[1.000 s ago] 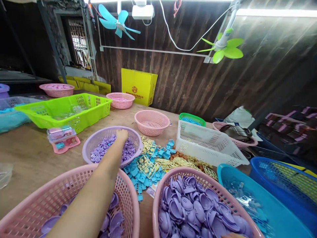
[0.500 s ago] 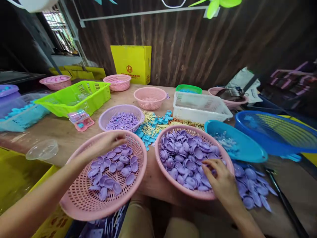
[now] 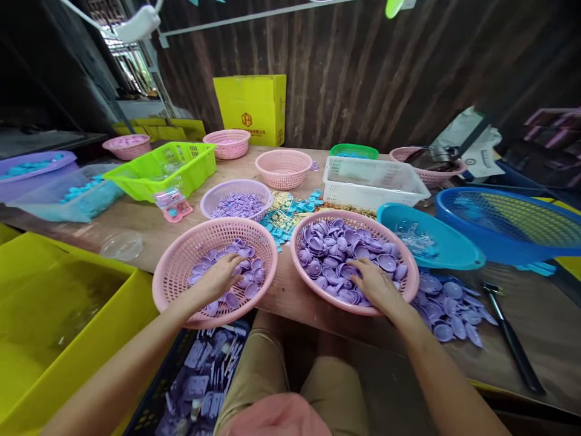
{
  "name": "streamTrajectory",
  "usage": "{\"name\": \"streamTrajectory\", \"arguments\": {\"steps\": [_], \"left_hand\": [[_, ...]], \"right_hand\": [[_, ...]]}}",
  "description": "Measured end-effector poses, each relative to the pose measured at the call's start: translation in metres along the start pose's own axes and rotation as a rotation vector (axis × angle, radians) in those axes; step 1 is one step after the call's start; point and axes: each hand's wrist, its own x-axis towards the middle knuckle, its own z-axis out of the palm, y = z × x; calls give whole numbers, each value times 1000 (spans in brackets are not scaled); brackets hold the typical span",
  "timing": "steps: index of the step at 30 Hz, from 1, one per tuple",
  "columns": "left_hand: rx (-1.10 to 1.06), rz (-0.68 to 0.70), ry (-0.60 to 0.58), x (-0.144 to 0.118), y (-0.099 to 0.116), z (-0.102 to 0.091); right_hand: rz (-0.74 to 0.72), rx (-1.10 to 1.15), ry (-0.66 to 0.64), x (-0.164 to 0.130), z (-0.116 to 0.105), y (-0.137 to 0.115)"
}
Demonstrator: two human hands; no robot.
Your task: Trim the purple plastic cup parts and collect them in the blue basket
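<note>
My left hand [image 3: 223,275] is over the left pink basket [image 3: 166,275], its fingers pointing right and slightly apart, just above purple oval cup-like pieces [image 3: 249,280]. I see nothing held in it, though its underside is hidden. In the right pink basket [image 3: 297,275], a fuller heap of the same purple pieces [image 3: 333,248] lies under my right hand [image 3: 373,281]. Its fingers are spread and their tips touch the heap. More loose purple pieces [image 3: 451,309] lie on the table to the right of that basket.
Behind the baskets are a lilac basket [image 3: 206,203] of small purple parts, blue and cream parts [image 3: 290,212], and a white crate [image 3: 374,194]. A teal scoop-shaped tray [image 3: 458,248] and a black-handled tool [image 3: 512,339] lie right. A yellow box [image 3: 113,315] stands left, below the table.
The view has tilted down and shifted left. My left hand has come lower over the purple pieces, its fingers more extended. My right hand has moved further into its basket and its fingers have spread.
</note>
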Motion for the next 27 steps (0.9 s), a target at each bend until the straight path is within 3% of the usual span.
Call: {"name": "streamTrajectory", "arguments": {"steps": [4, 6, 11, 17, 20, 27], "left_hand": [[-8, -26, 74, -19, 8, -8], [-31, -16, 107, -26, 16, -10], [-139, 62, 105, -21, 54, -1], [-278, 176, 87, 31, 123, 17], [-362, 181, 13, 66, 149, 29], [-494, 202, -75, 123, 173, 64]], "right_hand": [[-71, -125, -120, 14, 1, 3], [-87, -130, -119, 19, -1, 7], [11, -237, -131, 20, -14, 7], [27, -398, -202, 17, -10, -9], [-6, -426, -215, 17, -6, -11], [-75, -446, -243, 17, -7, -9]]}}
